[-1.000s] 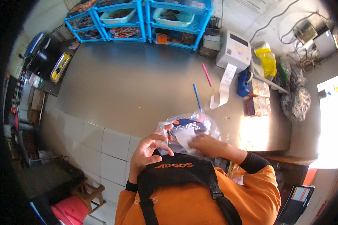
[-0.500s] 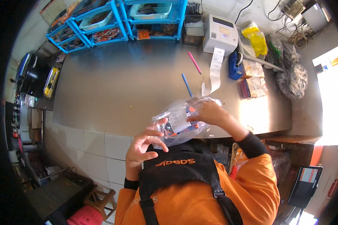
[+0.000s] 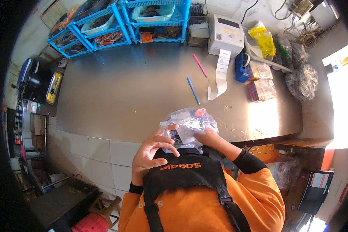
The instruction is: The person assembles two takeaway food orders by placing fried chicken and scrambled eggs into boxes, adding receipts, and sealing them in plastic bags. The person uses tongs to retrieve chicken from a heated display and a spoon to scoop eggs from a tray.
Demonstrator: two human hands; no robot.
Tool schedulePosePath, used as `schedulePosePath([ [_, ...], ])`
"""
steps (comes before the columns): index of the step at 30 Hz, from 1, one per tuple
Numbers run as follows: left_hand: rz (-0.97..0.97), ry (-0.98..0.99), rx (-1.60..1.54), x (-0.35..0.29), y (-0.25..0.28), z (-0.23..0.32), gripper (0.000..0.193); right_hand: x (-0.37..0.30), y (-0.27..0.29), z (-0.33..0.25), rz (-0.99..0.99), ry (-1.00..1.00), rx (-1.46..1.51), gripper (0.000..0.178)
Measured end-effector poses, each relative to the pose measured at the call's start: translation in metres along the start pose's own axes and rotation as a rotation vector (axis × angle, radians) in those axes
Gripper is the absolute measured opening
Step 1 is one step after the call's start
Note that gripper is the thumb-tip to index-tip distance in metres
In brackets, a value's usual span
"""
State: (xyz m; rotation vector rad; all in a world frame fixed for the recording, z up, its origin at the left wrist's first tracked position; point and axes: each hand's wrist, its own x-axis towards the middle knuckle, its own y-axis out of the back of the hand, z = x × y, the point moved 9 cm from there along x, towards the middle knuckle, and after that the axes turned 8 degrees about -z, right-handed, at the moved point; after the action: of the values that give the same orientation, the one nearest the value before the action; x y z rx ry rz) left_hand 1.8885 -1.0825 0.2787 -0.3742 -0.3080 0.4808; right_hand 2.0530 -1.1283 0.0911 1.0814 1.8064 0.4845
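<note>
A clear plastic bag (image 3: 193,123) with a white paper label (image 3: 186,134) and dark and orange-red packaging showing through it is in front of my chest, over the table's near edge. My right hand (image 3: 206,136) is closed on the bag's right side, its fingertips partly hidden by plastic. At the left side of the bag, my left hand (image 3: 150,152) has its fingers bent and apart, the thumb well away from them. Its upper fingers reach the plastic beside a dark item inside.
On the metal table (image 3: 104,89) lie a blue pen (image 3: 193,91) and a pink pen (image 3: 199,65). A label printer (image 3: 226,34) trails a paper strip (image 3: 220,75). Beside it are a blue tape dispenser (image 3: 242,69) and wrapped boxes (image 3: 262,83). Blue racks (image 3: 129,24) line the back.
My right hand has come down and nearer from the bag's top to its right side. The bag has tilted and crumpled, covering more of its contents. The left hand has barely moved.
</note>
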Motion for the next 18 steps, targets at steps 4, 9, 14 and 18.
schedulePosePath([
  [4,0.038,-0.028,-0.003,0.002,0.003,-0.004,0.051,-0.021,-0.021,-0.019,-0.245,0.105,-0.34,0.019],
  [9,0.137,-0.203,-0.009,0.002,0.018,0.009,0.048,-0.033,0.019,-0.044,-0.065,0.137,-0.09,0.016],
  [14,0.124,-0.157,-0.001,0.007,0.022,0.009,0.045,-0.034,0.005,-0.058,-0.259,0.26,-0.166,0.024],
  [18,0.039,0.0,0.051,0.007,0.008,-0.005,0.043,-0.037,0.001,-0.065,-0.319,0.255,-0.349,0.024],
])
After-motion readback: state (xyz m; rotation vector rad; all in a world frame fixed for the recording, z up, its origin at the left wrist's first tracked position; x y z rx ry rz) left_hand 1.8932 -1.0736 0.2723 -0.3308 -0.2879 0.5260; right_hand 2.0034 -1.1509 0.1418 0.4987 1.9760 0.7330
